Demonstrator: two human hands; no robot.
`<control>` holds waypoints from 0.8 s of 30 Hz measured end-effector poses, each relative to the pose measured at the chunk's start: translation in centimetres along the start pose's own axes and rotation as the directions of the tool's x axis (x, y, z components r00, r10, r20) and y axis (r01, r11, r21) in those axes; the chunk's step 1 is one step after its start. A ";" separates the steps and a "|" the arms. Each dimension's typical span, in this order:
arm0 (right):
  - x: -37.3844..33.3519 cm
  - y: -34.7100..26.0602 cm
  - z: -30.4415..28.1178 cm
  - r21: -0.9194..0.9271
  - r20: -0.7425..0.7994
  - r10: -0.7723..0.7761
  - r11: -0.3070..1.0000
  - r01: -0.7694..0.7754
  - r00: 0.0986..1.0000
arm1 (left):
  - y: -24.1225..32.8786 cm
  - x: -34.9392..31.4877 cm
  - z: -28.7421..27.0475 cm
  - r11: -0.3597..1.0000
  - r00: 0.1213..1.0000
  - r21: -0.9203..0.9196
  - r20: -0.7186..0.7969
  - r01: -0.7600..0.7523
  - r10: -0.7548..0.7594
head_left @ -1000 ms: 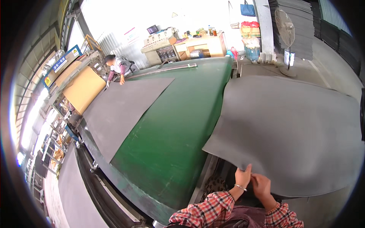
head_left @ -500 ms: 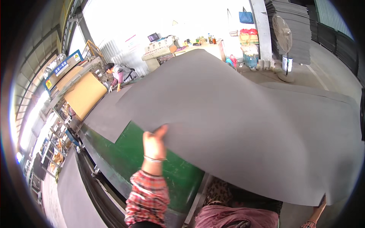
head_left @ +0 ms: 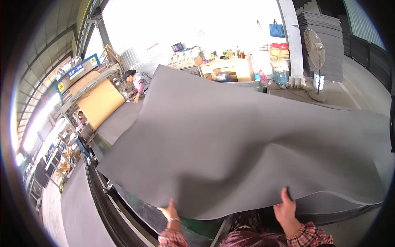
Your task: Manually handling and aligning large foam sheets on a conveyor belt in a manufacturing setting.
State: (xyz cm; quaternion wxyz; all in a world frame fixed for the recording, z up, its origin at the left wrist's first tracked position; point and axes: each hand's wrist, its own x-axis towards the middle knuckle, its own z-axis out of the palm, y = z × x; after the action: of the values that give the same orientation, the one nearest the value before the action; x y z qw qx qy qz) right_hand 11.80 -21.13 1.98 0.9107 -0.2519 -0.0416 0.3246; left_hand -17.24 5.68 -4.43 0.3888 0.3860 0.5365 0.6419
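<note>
1. I see the wide, thin, smooth dark-grey sheet (head_left: 222,115) directly ahead of both hands; its long axis appears to run from left to right, across the body. It hangs in waves above the green flat-topped work surface (head_left: 201,226).
2. The bare left hand (head_left: 170,212) is at the near edge and is the nearer one to the sheet's left end. Its thumb side shows against the sheet; I cannot tell if the fingers close underneath.
3. The bare right hand (head_left: 285,210) is at the same edge, farther right, beside a raised fold. Its thumb points up, and its grip I also cannot tell.
4. Compared with half a second ago, the sheet reaches farther left and covers more green. The left hand is lower and closer to the body, while the right hand comes inward from the far right. The wave between the hands is deeper now.
</note>
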 end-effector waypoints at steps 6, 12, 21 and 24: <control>-2.7 1.6 -5.0 -0.214 0.016 -0.024 0.976 0.027 1.000 | -0.5 -0.5 1.0 0.996 0.986 -0.021 0.144 0.089 -0.085; -6.3 -8.2 -11.4 -0.087 -0.319 -0.144 0.989 0.122 0.937 | -2.8 15.3 -1.3 0.991 0.978 0.076 -0.183 0.113 -0.098; 1.1 4.9 -9.2 -0.428 -0.130 -0.083 0.904 0.019 0.988 | -0.1 -9.1 5.9 0.866 0.844 -0.313 0.497 0.390 -0.201; 1.7 6.6 -2.9 -0.148 0.008 0.161 0.976 -0.158 0.987 | -2.0 -10.3 6.4 0.908 0.884 -0.268 0.429 0.321 -0.185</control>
State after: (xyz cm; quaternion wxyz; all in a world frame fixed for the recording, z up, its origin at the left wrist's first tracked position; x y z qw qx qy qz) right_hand 10.06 -17.05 -3.90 0.8604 -0.3174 -0.0541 0.3950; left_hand -7.13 -1.05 -6.40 0.6295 0.3617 0.3776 0.5747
